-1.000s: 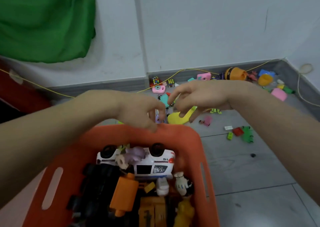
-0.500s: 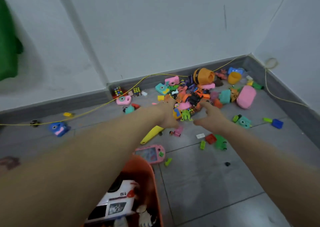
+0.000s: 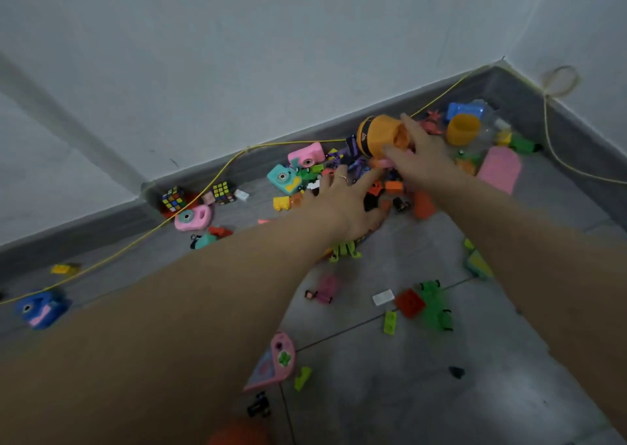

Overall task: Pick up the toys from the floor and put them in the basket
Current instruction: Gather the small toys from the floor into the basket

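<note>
Against the corner where two white walls meet, a heap of small toys (image 3: 373,186) lies on the grey tiled floor (image 3: 390,387), with both bare arms reaching into it. Left hand (image 3: 342,203): fingers spread and fairly straight, laid flat on the middle of the heap, a ring on one finger, nothing gripped. Right hand (image 3: 419,157): fingers extended and loosely splayed against the open mouth of the orange barrel-shaped toy (image 3: 376,135), touching it; whether the thumb hooks any piece beneath cannot be told. Four toy cameras can be counted: pink camera (image 3: 306,154) and teal camera (image 3: 284,178) at the skirting, a second pink camera (image 3: 193,218) further left, and a blue camera (image 3: 40,309) well apart at far left. Two puzzle cubes (image 3: 173,199) (image 3: 223,192) stand near each other by the wall. One yellow cup (image 3: 463,129) and one blue toy (image 3: 464,110) sit in the corner. One yellow cord (image 3: 217,176) runs along the skirting. Nearer the viewer lie one red brick (image 3: 409,302), one green vehicle (image 3: 436,305) just beside it, one white tile piece (image 3: 383,297) and one pink handheld game (image 3: 274,363). Only an orange sliver of the basket (image 3: 237,432) shows, at the bottom edge.
</note>
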